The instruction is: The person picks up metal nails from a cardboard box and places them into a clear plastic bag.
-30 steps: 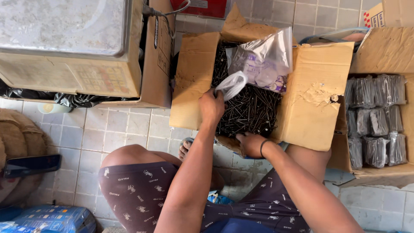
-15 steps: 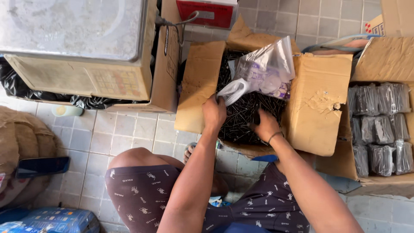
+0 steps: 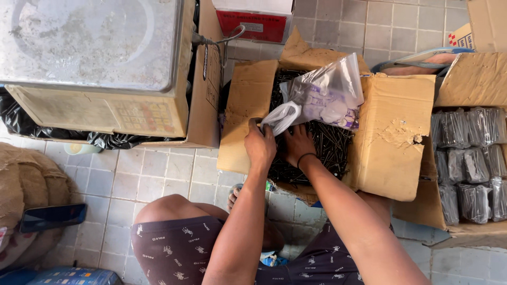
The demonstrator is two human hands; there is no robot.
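I observe the left hand (image 3: 260,143) closed around the gathered mouth of a small clear plastic bag (image 3: 281,116), fingers pinched together on the film. The bag hangs just above the open cardboard box (image 3: 393,137), which is filled with dark nails (image 3: 327,145). The right hand (image 3: 297,143) is down in the nails beside the left hand, palm down; I cannot tell whether its fingers are closed on any. A stack of clear bags (image 3: 330,95) lies across the nails at the far side. A weighing scale (image 3: 92,58) stands to the left on the tiled floor (image 3: 148,169). A second box of packed bags (image 3: 470,158) sits to the right.
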